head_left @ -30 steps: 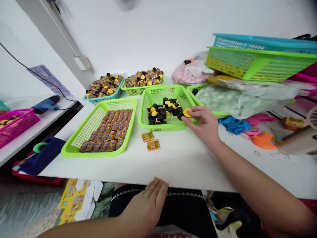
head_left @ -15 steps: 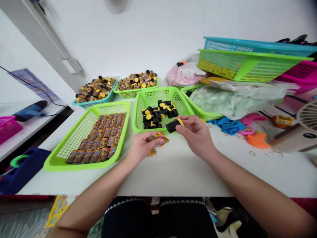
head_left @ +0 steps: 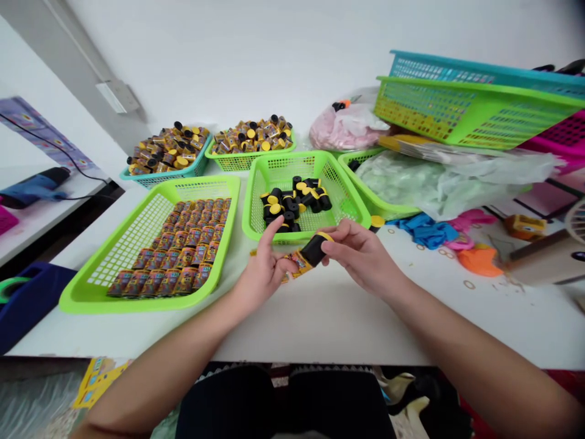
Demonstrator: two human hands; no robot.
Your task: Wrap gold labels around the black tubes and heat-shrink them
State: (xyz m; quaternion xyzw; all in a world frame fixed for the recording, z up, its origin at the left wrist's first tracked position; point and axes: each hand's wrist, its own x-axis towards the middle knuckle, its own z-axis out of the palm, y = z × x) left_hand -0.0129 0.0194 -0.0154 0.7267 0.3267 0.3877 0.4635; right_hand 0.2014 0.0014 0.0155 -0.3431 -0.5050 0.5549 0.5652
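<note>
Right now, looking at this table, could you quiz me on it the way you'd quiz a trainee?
1. True or false: the right hand holds a black tube with a yellow cap.
2. Where does the heap of unwrapped black tubes lie? A: teal basket. B: middle green basket. C: large left basket.
3. Fill in: the left hand holds a yellow printed ____ at the tube's end.
Key: 1 true; 2 B; 3 wrapper.
</note>
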